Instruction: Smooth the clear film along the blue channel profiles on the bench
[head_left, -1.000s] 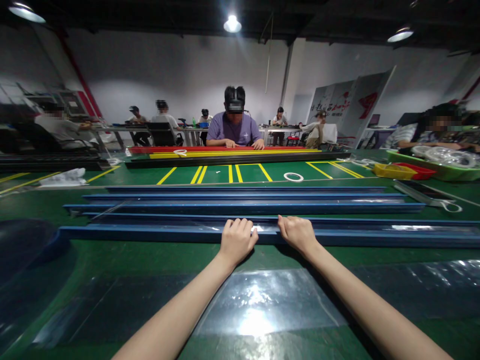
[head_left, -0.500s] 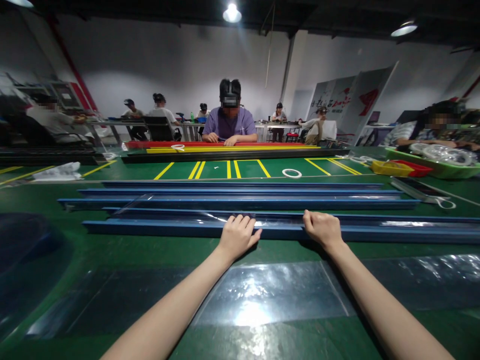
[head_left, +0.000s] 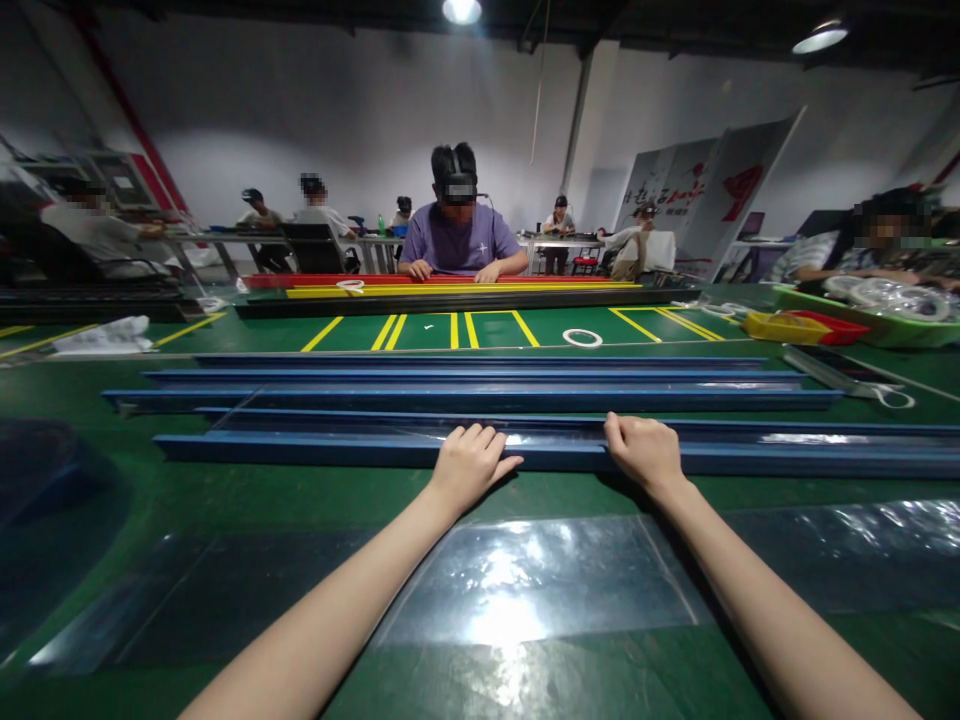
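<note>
My left hand [head_left: 471,468] lies over the near edge of a long blue channel [head_left: 300,452], its fingers curled into the channel and the thumb pointing right. To the right, my right hand [head_left: 646,452] is closed at the same channel's edge, knuckles up; whatever its fingers grip is hidden. Clear film lines the inside of the channel. Behind it lie more long blue channels [head_left: 360,398], parallel to it. A wide strip of clear plastic film [head_left: 540,590] is spread on the green table, passing beneath both forearms.
Beyond the blue channels are a white ring [head_left: 582,338], yellow tape lines, and black, yellow and red strips. A person [head_left: 461,235] sits opposite. A yellow tray [head_left: 780,328] and a green basin [head_left: 900,328] stand at the right. Crumpled plastic [head_left: 105,336] lies left.
The view has shifted slightly. Both hands keep nearly the same places on the channel. The hand of the person opposite has moved a little right.
</note>
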